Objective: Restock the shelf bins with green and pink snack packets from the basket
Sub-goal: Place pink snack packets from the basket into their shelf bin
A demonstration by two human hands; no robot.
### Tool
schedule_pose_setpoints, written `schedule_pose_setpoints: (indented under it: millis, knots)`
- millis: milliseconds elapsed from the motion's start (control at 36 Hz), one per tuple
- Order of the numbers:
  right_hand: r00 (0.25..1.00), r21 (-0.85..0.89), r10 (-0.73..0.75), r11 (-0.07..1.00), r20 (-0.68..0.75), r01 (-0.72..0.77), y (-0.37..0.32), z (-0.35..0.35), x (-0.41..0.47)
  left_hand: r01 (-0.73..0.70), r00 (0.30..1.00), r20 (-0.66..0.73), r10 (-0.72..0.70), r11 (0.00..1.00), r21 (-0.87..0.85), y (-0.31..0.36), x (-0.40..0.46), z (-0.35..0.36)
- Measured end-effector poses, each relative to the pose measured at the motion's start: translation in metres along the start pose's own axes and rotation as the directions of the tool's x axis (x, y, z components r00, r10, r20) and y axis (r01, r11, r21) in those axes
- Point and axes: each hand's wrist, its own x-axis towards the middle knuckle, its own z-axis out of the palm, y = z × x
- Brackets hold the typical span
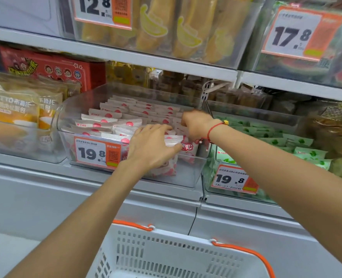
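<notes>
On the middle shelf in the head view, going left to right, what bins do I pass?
Bin of yellow bread packs → clear bin of pink packets, where the left hand and right hand are → clear bin of green packets.

At the upper left of the frame, a price tag (102, 12) on the top-shelf bin reads 12.8. At the upper right, another tag (300, 34) reads 17.8. The pink-packet bin's tag (96, 152) reads 19.8; the green-packet bin's tag (233, 180) also reads 19.8. Smaller print is illegible.
</notes>
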Motion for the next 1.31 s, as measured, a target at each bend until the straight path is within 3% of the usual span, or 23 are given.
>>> schedule_pose_setpoints:
  millis: [83,194,306,444,583,667,778,917,972,1083,1139,1167,1250,1306]
  knots:
    - [0.996,0.031,0.001,1.000,-0.092,0.002,0.005,-0.007,-0.013,-0.064,0.992,-0.115,0.049,0.990,-0.128,0.000,-0.007,-0.005]
    - [0.931,0.246,0.000,0.965,-0.366,0.096,0.018,0.000,-0.055,-0.159,0.955,-0.277,0.108,0.972,-0.171,0.005,-0.032,-0.011]
    - [0.880,0.574,0.062,0.779,-0.471,0.253,0.018,0.027,-0.113,-0.089,0.935,-0.352,-0.033,0.941,-0.325,0.013,-0.074,-0.004]
    - [0.956,0.816,0.048,0.535,-0.290,0.221,0.002,0.098,-0.151,0.148,0.949,-0.172,-0.263,0.857,-0.493,0.012,-0.138,0.042]
    - [0.990,0.844,-0.097,0.535,0.099,-0.033,-0.012,0.199,-0.171,0.408,0.913,0.175,-0.369,0.837,-0.364,-0.011,-0.191,0.100]
    - [0.926,0.783,-0.171,0.597,0.336,-0.174,-0.024,0.264,-0.189,0.507,0.805,0.448,-0.390,0.843,-0.177,-0.034,-0.227,0.137]
    - [0.710,0.600,-0.274,0.757,0.649,-0.258,-0.051,0.332,-0.222,0.510,0.494,0.799,-0.343,0.858,0.053,-0.061,-0.281,0.178]
    - [0.495,0.492,-0.339,0.842,0.800,-0.220,-0.074,0.383,-0.260,0.307,0.208,0.938,-0.278,0.929,0.207,-0.064,-0.326,0.203]
    - [0.491,0.499,-0.344,0.836,0.800,-0.228,-0.081,0.392,-0.272,0.248,0.130,0.961,-0.245,0.946,0.207,-0.061,-0.340,0.210]
    - [0.552,0.504,-0.312,0.831,0.774,-0.237,-0.086,0.403,-0.278,0.294,0.064,0.988,-0.138,0.949,0.113,-0.053,-0.352,0.221]
    - [0.505,0.547,-0.325,0.740,0.800,-0.391,-0.080,0.405,-0.271,0.385,0.086,0.993,-0.083,0.922,0.044,-0.049,-0.347,0.222]
    - [0.467,0.576,-0.357,0.640,0.809,-0.508,-0.074,0.403,-0.266,0.463,0.110,0.992,-0.068,0.886,0.009,-0.046,-0.342,0.221]
    - [0.353,0.505,-0.544,0.154,0.761,-0.849,-0.053,0.386,-0.255,0.685,0.195,0.980,-0.039,0.721,-0.107,-0.042,-0.313,0.208]
    - [0.394,0.380,-0.609,-0.160,0.688,-0.911,-0.040,0.376,-0.248,0.806,0.228,0.973,-0.040,0.568,-0.166,-0.043,-0.290,0.193]
